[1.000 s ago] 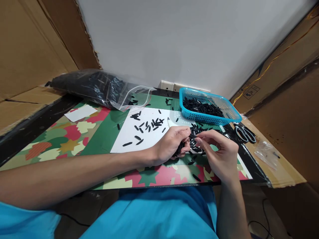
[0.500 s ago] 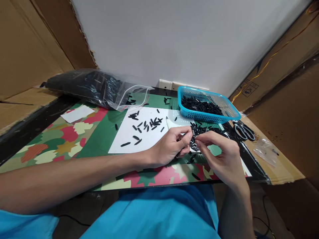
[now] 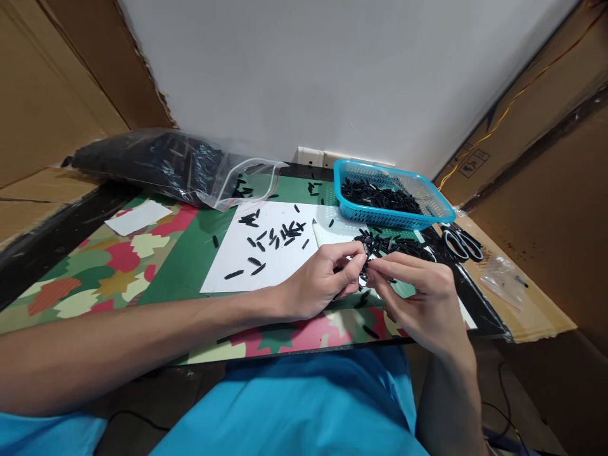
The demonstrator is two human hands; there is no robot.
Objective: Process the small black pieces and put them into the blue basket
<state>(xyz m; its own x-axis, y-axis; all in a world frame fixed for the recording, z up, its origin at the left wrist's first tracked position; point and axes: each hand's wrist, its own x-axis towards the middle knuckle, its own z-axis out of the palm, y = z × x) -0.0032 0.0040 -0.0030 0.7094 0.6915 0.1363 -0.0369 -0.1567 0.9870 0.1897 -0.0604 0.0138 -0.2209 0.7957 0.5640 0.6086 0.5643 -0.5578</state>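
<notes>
Right hand point(image 3: 422, 294) has moved in since the earlier frame, thumb and index now right at the fingertips of left hand point(image 3: 318, 278); view shifted a touch too, so the scene sits slightly further left. Clock centred on the hands, big stuff first:

White wall point(image 3: 342, 76) across 12, cardboard point(image 3: 52, 76) at 10 and again around 2-3. Tabletop point(image 3: 178, 272) below, green plus camo print, black edges. Blue garment point(image 3: 285, 405) at 6-7. Clear zip bag point(image 3: 156, 164), full of dark contents, lying at 10. White paper point(image 3: 237, 253) flat at 9. Blue basket point(image 3: 380, 215), perforated walls, at 1. Socket strip point(image 3: 311, 156) at 11. Scissors point(image 3: 460, 244) between 2 and 3, handles toward us.

Smallest: slim black pieces point(image 3: 389, 246). Dense pile at 1-2, just beyond the hands and partly hidden by them; more in the basket, strays on the paper. Left hand curled tight round some, count hidden. Right thumb and index pinched up at its fingertips; can't tell whether they grip a piece
</notes>
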